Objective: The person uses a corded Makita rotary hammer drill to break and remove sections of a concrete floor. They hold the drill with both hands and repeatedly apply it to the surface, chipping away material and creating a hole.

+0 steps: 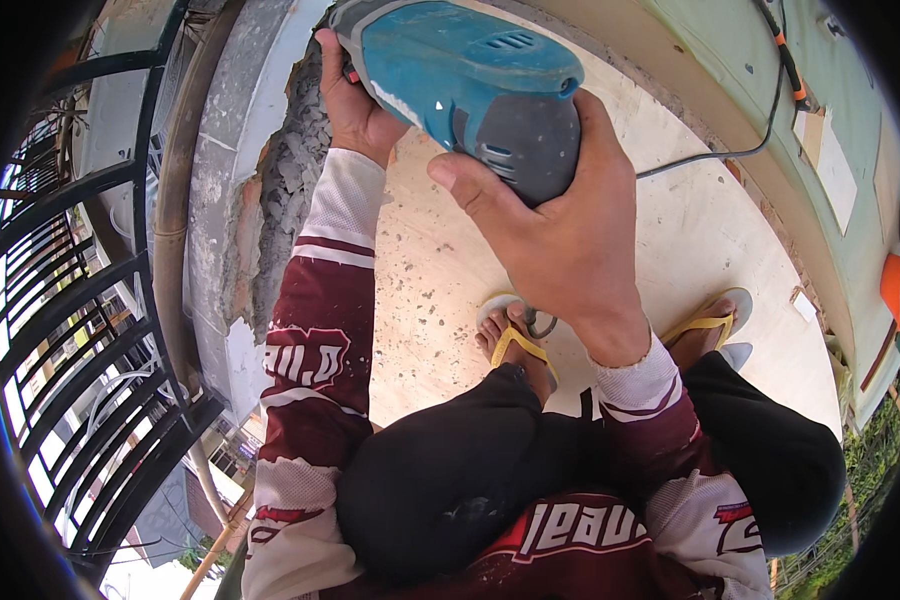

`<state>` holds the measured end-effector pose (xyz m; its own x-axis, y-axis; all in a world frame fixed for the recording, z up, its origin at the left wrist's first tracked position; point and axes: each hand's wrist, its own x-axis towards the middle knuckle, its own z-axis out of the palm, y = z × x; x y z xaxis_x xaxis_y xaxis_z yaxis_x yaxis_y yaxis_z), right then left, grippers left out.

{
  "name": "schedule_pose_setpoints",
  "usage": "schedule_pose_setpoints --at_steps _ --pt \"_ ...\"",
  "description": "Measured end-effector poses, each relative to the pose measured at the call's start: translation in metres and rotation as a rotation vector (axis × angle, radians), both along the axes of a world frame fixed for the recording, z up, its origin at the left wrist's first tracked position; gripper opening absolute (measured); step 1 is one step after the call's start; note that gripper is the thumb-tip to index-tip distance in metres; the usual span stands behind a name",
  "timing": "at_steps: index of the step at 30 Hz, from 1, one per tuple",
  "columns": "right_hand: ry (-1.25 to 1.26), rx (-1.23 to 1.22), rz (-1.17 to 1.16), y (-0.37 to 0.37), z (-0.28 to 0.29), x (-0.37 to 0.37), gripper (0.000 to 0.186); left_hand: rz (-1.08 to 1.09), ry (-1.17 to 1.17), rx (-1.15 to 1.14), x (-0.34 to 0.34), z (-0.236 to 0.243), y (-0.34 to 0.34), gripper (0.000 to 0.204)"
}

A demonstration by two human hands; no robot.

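A teal and dark grey power tool with a cord (460, 65) fills the top centre; its front end lies beyond the upper edge, so its exact kind is hidden. My right hand (565, 225) wraps round the dark rear end, thumb on the near side. On the tool's left side my left hand (358, 112) is closed at a grip partly covered by the body, next to a small red part. Close by on the left stands a wall (295, 165) with its plaster broken away, baring rough grey rubble.
I squat on a pale board (430, 330) strewn with crumbs, my feet in yellow-strapped flip-flops (522, 345). A black metal railing (80, 195) and a brown pipe (175, 190) stand left. The cord (710, 158) runs right, past an orange-and-black tool (792, 70).
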<state>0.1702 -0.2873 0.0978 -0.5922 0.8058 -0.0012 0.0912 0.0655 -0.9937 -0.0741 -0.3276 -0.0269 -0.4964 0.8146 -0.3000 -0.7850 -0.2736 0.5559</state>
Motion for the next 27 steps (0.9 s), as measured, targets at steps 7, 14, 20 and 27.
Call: schedule_pose_setpoints --at_steps 7,14,20,27 --pt "-0.139 0.24 0.103 0.056 0.006 -0.002 0.045 0.092 -0.131 0.235 0.019 0.002 0.047 0.059" --pt "-0.148 -0.265 0.12 0.074 0.002 0.036 0.043 0.156 -0.069 -0.01 0.045 0.007 0.054 0.051" --pt "0.021 -0.68 0.003 0.022 -0.049 0.098 0.047 0.027 -0.107 -0.24 0.101 -0.012 0.021 0.043" --pt "-0.143 -0.641 0.049 0.05 0.02 0.13 0.049 -0.059 -0.109 -0.037 0.129 0.025 0.053 0.048"
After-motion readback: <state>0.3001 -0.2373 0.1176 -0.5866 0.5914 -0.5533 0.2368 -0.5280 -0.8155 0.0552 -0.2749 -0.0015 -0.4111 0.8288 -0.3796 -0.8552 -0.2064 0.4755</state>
